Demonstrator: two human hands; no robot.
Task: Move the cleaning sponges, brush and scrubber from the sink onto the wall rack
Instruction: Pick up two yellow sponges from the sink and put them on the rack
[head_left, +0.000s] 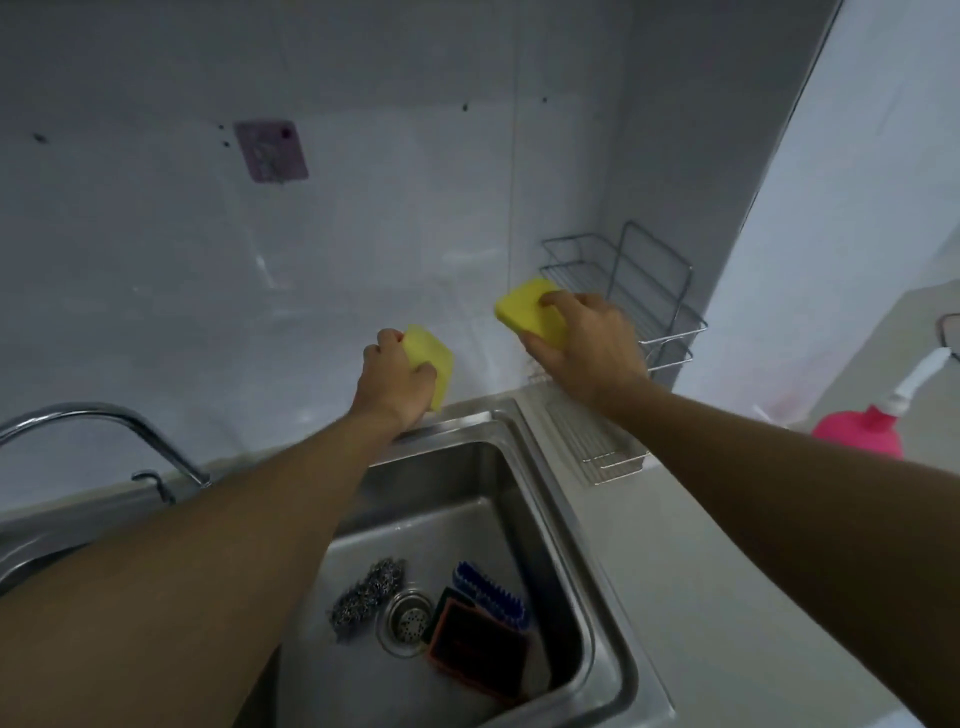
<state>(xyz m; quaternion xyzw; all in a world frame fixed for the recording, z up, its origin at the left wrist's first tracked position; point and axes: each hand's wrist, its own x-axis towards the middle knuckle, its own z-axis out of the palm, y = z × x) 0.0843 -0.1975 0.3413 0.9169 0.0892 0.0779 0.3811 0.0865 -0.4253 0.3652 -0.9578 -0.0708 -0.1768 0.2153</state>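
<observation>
My left hand (395, 382) grips a yellow sponge (434, 364) above the sink's back rim. My right hand (582, 343) holds a second yellow sponge (524, 309) up in the air, just left of the wire wall rack (654, 291) in the corner. Down in the steel sink (550, 525) lie a steel wool scrubber (366, 592), a blue brush (491, 592) and a dark sponge with an orange edge (475, 644), all around the drain (408, 621).
A chrome tap (104, 426) arches over the left side. A small wire tray (597, 441) lies on the counter right of the sink. A pink plunger (862, 431) stands at the right. A purple hook pad (270, 150) sticks to the wall.
</observation>
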